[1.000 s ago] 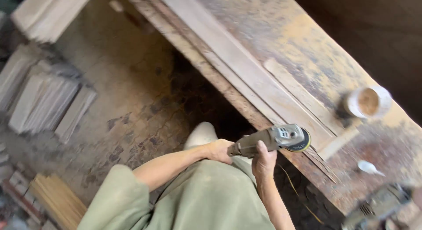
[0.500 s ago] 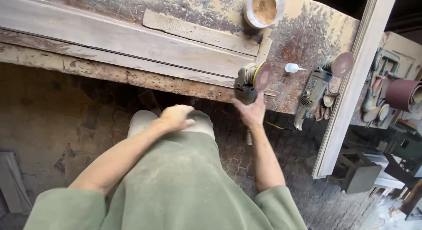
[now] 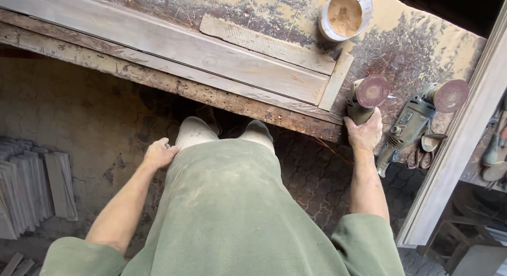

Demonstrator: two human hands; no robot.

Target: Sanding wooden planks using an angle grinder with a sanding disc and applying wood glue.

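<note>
My right hand (image 3: 364, 132) grips the body of a grey angle grinder (image 3: 365, 98) with its reddish sanding disc turned upward, resting at the near edge of a stained wooden workbench (image 3: 412, 44). My left hand (image 3: 159, 153) holds nothing and rests by my left thigh, fingers loosely curled, away from the bench. A long grey wooden board (image 3: 174, 46) lies along the bench, with a shorter board (image 3: 264, 44) beside it.
A second angle grinder (image 3: 417, 120) with a sanding disc lies right of the first. A white tub of tan powder (image 3: 345, 15) stands on the bench. A tall plank (image 3: 459, 144) leans at the right. Stacked thin boards (image 3: 31, 181) lie on the floor at left.
My left hand let go of the grinder and dropped to my thigh. My right hand carried the grinder rightward along the bench edge, disc now facing up. My view shifted right.
</note>
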